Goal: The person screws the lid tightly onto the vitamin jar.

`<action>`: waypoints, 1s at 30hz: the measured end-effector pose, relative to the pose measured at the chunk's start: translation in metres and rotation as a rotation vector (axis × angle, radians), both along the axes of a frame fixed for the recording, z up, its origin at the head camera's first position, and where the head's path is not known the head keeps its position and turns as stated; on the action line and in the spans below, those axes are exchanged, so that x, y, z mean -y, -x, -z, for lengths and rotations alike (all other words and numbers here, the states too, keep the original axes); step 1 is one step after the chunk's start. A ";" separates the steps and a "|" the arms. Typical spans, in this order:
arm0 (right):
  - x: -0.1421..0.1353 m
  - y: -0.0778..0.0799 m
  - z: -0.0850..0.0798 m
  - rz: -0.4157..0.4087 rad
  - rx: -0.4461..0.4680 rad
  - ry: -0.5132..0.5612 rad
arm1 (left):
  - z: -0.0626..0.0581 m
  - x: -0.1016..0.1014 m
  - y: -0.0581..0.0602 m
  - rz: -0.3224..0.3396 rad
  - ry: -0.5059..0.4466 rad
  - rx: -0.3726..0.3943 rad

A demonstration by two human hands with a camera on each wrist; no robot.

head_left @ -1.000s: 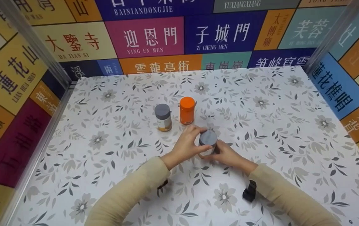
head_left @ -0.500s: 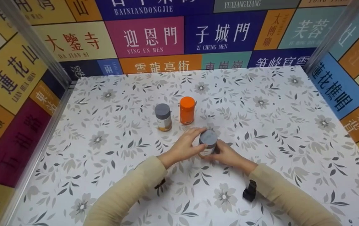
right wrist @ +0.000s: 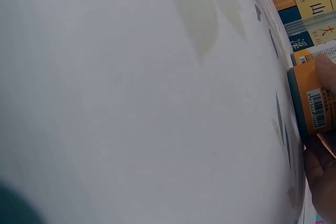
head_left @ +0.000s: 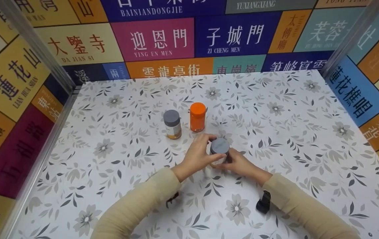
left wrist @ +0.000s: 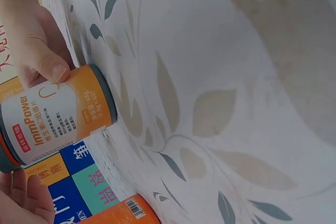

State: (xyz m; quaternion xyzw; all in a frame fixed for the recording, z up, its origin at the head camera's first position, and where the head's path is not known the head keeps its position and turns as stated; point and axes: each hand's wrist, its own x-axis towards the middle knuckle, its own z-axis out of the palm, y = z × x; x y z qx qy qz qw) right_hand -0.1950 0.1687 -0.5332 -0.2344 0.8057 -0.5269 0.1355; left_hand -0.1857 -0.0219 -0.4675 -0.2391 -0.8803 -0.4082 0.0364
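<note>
In the head view a vitamin bottle [head_left: 220,146] with a grey lid stands upright on the table. My right hand [head_left: 242,164] grips its body low down, from the right. From the left, my left hand [head_left: 197,154] reaches round the lid with thumb in front and fingers behind. The left wrist view shows the bottle's white and orange label [left wrist: 63,111], with the right thumb [left wrist: 55,69] pressed on it. Fingers of the left hand [left wrist: 26,198] are at the lid end there. A barcode [right wrist: 317,108] on the label shows in the right wrist view.
A second grey-lidded bottle [head_left: 172,124] stands upright behind and left of the hands. Beside it is an orange bottle [head_left: 198,116], close beyond the left fingers. Sign-patterned panels [head_left: 159,38] enclose the floral table [head_left: 275,132] at the back and sides.
The left hand drew back slightly to the left half a second ago, and its thumb is now further across the lid's front again. The right hand and the bottle keep their place.
</note>
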 end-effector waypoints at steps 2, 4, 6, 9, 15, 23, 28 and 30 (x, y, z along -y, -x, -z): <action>0.000 0.000 0.000 0.001 0.010 0.005 | 0.000 0.001 0.001 0.017 0.003 0.001; -0.001 -0.001 0.000 0.004 0.009 -0.004 | -0.001 0.003 0.002 0.042 0.015 0.001; -0.001 -0.002 -0.001 0.010 0.005 -0.015 | -0.001 0.004 0.003 0.068 0.034 0.004; -0.001 -0.002 -0.002 0.015 -0.004 -0.031 | -0.002 0.007 0.004 0.106 0.057 0.019; 0.000 0.000 -0.001 0.012 0.005 -0.011 | -0.001 0.011 0.003 0.158 0.087 0.053; 0.000 0.000 0.000 0.029 -0.040 -0.042 | 0.003 0.009 0.003 0.110 0.077 0.049; 0.001 -0.001 -0.003 0.037 -0.033 -0.049 | 0.006 0.005 0.003 0.053 0.039 0.025; 0.001 -0.001 -0.003 0.028 -0.025 -0.033 | 0.008 0.003 0.004 0.034 0.027 0.012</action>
